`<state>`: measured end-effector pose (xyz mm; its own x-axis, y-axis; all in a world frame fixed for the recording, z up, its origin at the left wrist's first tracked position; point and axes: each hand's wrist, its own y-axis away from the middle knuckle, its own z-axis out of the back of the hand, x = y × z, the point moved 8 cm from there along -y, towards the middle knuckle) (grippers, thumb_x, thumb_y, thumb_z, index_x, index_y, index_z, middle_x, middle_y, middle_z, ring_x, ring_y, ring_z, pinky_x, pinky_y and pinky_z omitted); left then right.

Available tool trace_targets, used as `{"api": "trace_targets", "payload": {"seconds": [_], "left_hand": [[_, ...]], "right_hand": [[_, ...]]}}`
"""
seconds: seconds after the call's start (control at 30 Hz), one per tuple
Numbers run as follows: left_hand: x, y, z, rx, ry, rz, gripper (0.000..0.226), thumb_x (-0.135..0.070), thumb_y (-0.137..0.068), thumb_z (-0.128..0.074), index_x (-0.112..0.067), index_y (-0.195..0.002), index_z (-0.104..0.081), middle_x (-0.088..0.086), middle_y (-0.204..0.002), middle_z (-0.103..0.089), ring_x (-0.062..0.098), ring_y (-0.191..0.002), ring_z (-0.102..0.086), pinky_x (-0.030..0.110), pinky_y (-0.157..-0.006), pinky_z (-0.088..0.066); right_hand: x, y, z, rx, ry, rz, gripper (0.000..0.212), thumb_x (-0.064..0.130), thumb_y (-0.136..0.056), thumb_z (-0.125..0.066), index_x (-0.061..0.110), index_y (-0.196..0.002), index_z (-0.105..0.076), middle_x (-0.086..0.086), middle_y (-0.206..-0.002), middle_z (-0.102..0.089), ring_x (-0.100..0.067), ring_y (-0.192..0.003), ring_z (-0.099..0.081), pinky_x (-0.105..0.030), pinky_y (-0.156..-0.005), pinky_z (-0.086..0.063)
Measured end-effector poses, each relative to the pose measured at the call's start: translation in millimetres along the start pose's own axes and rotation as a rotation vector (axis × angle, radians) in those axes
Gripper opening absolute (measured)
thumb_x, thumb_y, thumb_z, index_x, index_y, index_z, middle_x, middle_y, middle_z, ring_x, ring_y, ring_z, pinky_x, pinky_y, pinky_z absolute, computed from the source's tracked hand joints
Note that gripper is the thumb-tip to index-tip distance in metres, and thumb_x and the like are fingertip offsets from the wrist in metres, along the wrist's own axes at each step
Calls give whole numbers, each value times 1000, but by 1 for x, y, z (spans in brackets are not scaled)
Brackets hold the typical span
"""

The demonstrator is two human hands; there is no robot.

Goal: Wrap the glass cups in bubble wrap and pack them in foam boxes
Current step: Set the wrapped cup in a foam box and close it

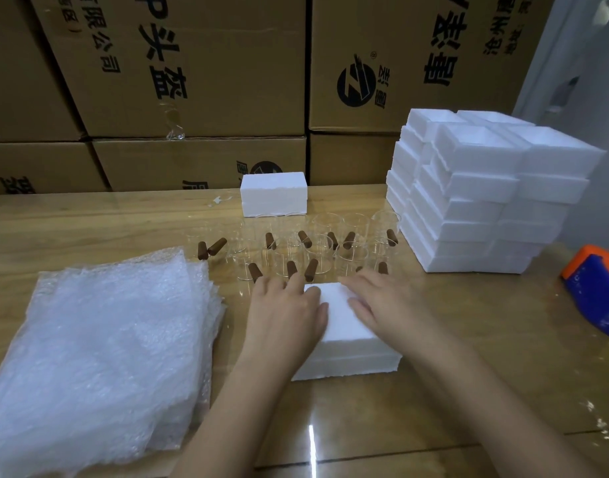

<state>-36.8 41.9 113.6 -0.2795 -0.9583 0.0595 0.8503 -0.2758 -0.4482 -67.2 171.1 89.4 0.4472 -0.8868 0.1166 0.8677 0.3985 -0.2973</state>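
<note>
A closed white foam box lies on the table in front of me. My left hand presses flat on its left side with straight fingers. My right hand presses flat on its right side. Behind the box stand several clear glass cups with brown wooden handles, in rows. A stack of bubble wrap sheets lies at the left. Another closed foam box sits at the back, beyond the cups.
A tall pile of white foam box halves stands at the right. An orange and blue tape dispenser lies at the far right edge. Large cardboard cartons form a wall behind the wooden table.
</note>
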Motion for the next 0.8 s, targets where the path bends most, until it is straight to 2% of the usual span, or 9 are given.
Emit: {"api": "trace_targets", "payload": {"seconds": [0.1, 0.17, 0.23, 0.3, 0.43, 0.57, 0.6, 0.67, 0.8], "left_hand": [[-2, -6, -22, 136, 59, -11, 32, -42, -96, -33, -18, -98, -55, 3, -109, -47, 26, -105, -46, 36, -94, -29], [-1, -6, -33, 183, 179, -38, 35, -40, -99, -27, -15, -113, -47, 2, -132, -41, 22, -125, -36, 35, -103, -21], [1, -5, -48, 311, 246, -35, 51, -45, -100, -19, -18, -142, -29, -3, -154, -25, 16, -142, -18, 39, -114, -7], [0, -5, -61, 465, 235, -36, 64, -54, -97, -10, -22, -152, -5, -8, -160, -6, 12, -146, -2, 42, -117, 3], [0, -8, -68, 591, 194, -43, 67, -57, -96, -7, -22, -152, 4, -8, -160, 7, 12, -146, 7, 45, -116, 8], [2, -6, -58, 467, 237, -24, 57, -44, -100, -13, -23, -153, -5, -8, -160, -3, 10, -146, 2, 42, -117, 6], [4, -6, -53, 392, 274, 6, 53, -37, -101, -17, -25, -152, -11, -9, -160, -7, 10, -146, 0, 40, -117, 4], [14, -4, -46, 276, 439, 122, 51, -27, -99, -28, -30, -150, -22, -10, -159, -12, 10, -145, -3, 39, -117, -2], [38, 14, -50, 131, 807, 423, 67, -28, -93, -51, -27, -151, -17, -8, -159, -8, 12, -145, -10, 36, -115, -13]], "right_hand": [[2, -2, -3, 33, -92, -21, 43, 45, -96, -41, 28, -135, -48, 9, -118, -47, -15, -109, -45, -38, -90, -43], [-2, -1, -9, 117, -205, -31, 45, 44, -99, -36, 29, -141, -41, 12, -135, -43, -11, -126, -34, -33, -108, -27], [-3, -1, -14, 193, -196, -26, 47, 43, -101, -30, 31, -146, -30, 14, -149, -32, -8, -138, -22, -27, -114, -9], [-3, -1, -19, 269, -171, -32, 49, 44, -102, -24, 34, -149, -21, 14, -155, -22, -5, -142, -11, -27, -114, -2], [-6, -5, -25, 322, -245, -65, 48, 43, -102, -22, 36, -150, -19, 17, -156, -19, -3, -143, -6, -31, -116, -8], [-13, -2, -14, 42, -605, -175, 34, 18, -102, -39, 28, -130, -56, 23, -136, -43, 1, -137, -25, -3, -104, -12], [-17, 0, -13, -4, -724, -228, 33, 12, -100, -42, 26, -124, -61, 22, -134, -44, 2, -136, -26, -3, -103, -13], [-25, 6, -16, -46, -874, -310, 34, 7, -98, -46, 24, -124, -60, 20, -136, -43, 1, -136, -28, -14, -107, -19], [-40, 19, -27, -59, -939, -603, 50, 32, -93, -57, 30, -140, -41, 16, -140, -40, -6, -135, -33, -22, -100, -29]]}}
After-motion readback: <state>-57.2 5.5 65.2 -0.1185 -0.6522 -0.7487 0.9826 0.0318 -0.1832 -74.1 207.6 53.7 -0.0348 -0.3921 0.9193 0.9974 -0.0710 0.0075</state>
